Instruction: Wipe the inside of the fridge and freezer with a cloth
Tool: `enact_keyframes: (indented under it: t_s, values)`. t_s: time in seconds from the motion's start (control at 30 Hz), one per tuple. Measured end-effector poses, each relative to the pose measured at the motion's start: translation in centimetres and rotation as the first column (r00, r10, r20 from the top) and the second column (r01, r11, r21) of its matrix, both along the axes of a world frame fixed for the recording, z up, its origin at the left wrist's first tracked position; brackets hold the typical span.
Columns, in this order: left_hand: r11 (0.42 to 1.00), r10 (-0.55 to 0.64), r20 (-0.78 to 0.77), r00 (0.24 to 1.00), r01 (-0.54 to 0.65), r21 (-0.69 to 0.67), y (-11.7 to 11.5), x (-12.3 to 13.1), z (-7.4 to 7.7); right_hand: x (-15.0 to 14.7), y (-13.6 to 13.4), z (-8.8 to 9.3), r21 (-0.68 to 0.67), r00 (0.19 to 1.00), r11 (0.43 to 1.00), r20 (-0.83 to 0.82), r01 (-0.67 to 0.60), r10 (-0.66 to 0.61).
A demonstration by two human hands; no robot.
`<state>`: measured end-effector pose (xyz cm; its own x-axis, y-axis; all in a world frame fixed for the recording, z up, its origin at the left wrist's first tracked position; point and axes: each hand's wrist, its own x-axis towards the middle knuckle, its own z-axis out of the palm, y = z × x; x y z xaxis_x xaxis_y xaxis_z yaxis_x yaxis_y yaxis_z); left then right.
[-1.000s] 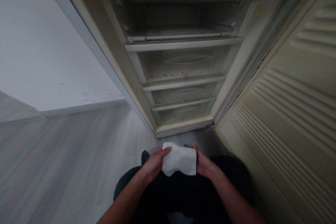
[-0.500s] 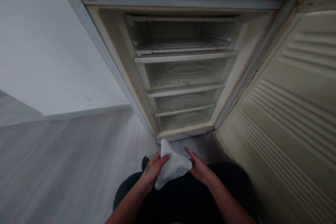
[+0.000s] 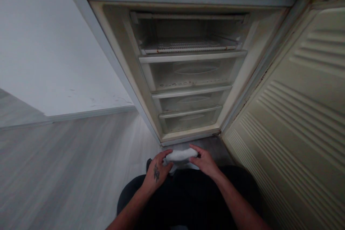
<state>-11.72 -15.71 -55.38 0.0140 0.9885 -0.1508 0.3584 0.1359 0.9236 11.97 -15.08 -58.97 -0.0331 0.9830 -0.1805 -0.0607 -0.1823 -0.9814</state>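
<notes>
A white cloth (image 3: 181, 155) is bunched between my two hands, low in the view above my lap. My left hand (image 3: 159, 169) grips its left end, fingers on the far side and thumb on the near side; a dark tattoo shows on the back of this hand. At the cloth's right end, my right hand (image 3: 202, 160) holds on with fingers and thumb. Part of the cloth hangs below, partly hidden by the hands. Just beyond stands an open freezer compartment (image 3: 188, 136) with several clear-fronted drawers (image 3: 196, 72).
The ribbed freezer door (image 3: 296, 122) stands wide on the right. An upper slot with a wire shelf (image 3: 194, 45) is above the drawers. White wall (image 3: 67, 50) and grey wood-look floor (image 3: 81, 165) lie to the left. My dark-clothed legs (image 3: 188, 197) fill the bottom.
The cloth was spread out, mostly in my left hand, with the right hand at its edge. Now it is gathered into a narrower bundle gripped at both ends.
</notes>
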Motion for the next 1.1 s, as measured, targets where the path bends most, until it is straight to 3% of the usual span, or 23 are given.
enact_keyframes:
  t_s: [0.13, 0.27, 0.3, 0.37, 0.43, 0.53, 0.6, 0.67, 0.8, 0.87, 0.93, 1.03, 1.1]
  values:
    - [0.997, -0.025, -0.114, 0.993, 0.032, 0.067, 0.6, -0.5, 0.4, 0.4, 1.3, 0.9, 0.121, 0.953, 0.984, 0.289, -0.134, 0.094]
    - [0.989, -0.067, -0.190, 0.979, 0.090, 0.113, 1.3, -1.1, 0.7, 0.7, 2.7, 2.4, 0.150, 0.739, 0.925, 0.650, -0.349, 0.174]
    - [0.987, -0.082, -0.200, 0.976, 0.108, 0.120, 1.5, -1.3, 0.8, 0.8, 3.1, 2.8, 0.160, 0.707, 0.912, 0.686, -0.377, 0.172]
    - [0.983, -0.103, -0.196, 0.975, 0.130, 0.127, 1.8, -1.7, 1.1, 1.2, 3.7, 3.5, 0.198, 0.722, 0.897, 0.670, -0.395, 0.171]
    - [0.983, -0.128, -0.158, 0.979, 0.146, 0.107, 2.0, -2.2, 1.8, 1.7, 4.1, 4.3, 0.181, 0.795, 0.888, 0.544, -0.422, 0.267]
    - [0.976, -0.217, -0.038, 0.975, 0.217, -0.009, 2.0, -2.7, 3.3, 2.3, 4.1, 5.4, 0.028, 0.873, 0.883, 0.163, -0.469, 0.459]
    - [0.966, -0.241, 0.044, 0.970, 0.244, -0.087, 1.7, -2.7, 4.0, 2.0, 3.3, 5.6, -0.053, 0.891, 0.898, -0.161, -0.437, 0.425]
    - [0.965, -0.217, 0.087, 0.972, 0.227, -0.131, 1.3, -2.6, 4.0, 0.9, 1.9, 4.9, -0.140, 0.846, 0.893, -0.408, -0.429, 0.342]
    - [0.968, -0.185, 0.046, 0.982, 0.190, -0.162, 0.6, -3.9, 2.0, -3.1, -1.4, 1.2, -0.349, 0.780, 0.783, -0.570, -0.515, 0.259]
    - [0.982, -0.132, -0.048, 0.990, 0.124, -0.141, 0.0, -5.8, 0.6, -4.9, -2.1, -0.7, -0.444, 0.795, 0.765, -0.589, -0.466, 0.143]
    - [0.994, -0.052, -0.175, 0.983, 0.035, -0.102, -1.0, -8.2, -0.7, -6.1, -1.7, -2.1, -0.510, 0.799, 0.785, -0.600, -0.353, -0.031]
    - [0.999, 0.030, -0.342, 0.939, -0.041, -0.026, -3.4, -11.1, -2.6, -7.6, 1.4, -3.1, -0.490, 0.797, 0.872, -0.523, 0.009, -0.302]
    - [0.999, 0.039, -0.405, 0.913, -0.034, 0.020, -4.9, -12.1, -4.1, -9.3, 4.3, -3.3, -0.388, 0.802, 0.879, -0.410, 0.277, -0.434]
